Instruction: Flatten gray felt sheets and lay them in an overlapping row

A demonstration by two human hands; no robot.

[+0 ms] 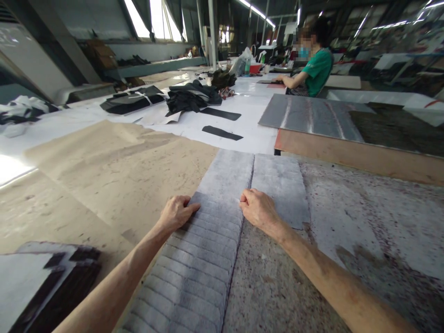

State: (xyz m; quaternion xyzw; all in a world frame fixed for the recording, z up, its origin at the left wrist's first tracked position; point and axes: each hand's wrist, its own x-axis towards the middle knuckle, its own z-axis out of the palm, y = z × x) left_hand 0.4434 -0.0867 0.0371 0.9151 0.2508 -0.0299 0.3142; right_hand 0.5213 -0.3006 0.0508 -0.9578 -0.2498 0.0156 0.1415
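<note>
Overlapping grey fabric pieces (197, 249) run toward me in a stepped row, their edges showing as close parallel lines. At the far end of that row, my left hand (176, 213) is at the left edge of the top piece (225, 178), fingers curled and thumb lying over the fabric. Opposite it, my right hand (258, 208) pinches the piece's right edge with its fingers closed. Just beyond my right hand, another flat grey fabric piece (280, 185) lies alongside the row. My fingertips are partly hidden.
Stacked pale pieces with dark edges (34, 277) lie at the lower left on brown paper (114, 180). Two black strips (222, 133) and dark fabric heaps (190, 96) are farther back. A grey board (308, 115) stands right; a person in green (317, 71) works beyond.
</note>
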